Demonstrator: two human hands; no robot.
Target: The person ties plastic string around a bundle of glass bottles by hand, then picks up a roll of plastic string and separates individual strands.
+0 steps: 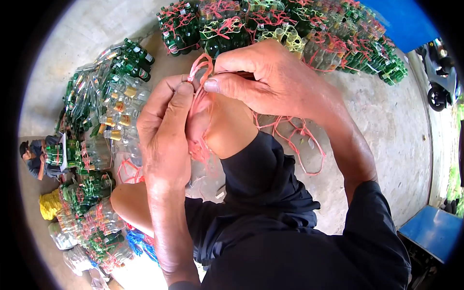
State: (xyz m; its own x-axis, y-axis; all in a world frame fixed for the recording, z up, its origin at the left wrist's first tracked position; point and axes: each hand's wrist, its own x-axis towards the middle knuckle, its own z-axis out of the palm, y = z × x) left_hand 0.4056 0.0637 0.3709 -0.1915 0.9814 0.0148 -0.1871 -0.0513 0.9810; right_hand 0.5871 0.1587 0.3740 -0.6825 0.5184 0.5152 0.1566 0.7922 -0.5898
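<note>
Both hands are held close together above my bent knee. My left hand [169, 121] pinches pink plastic string [198, 104] between thumb and fingers. From the right side, my right hand [270, 79] grips the same string with thumb and forefinger, and a small loop stands up between the two hands. Frayed pink ends hang below my left thumb, in front of the knee. More pink string [309, 145] trails in loose loops right of the knee, over the concrete floor [386, 140].
Bundles of green and clear bottles [227, 34] tied with string stand along the top. Loose bottles [87, 96] lie piled at left. A person [34, 157] holds green bottles at far left. A motorbike [437, 82] stands at right, and blue string [141, 242] lies lower left.
</note>
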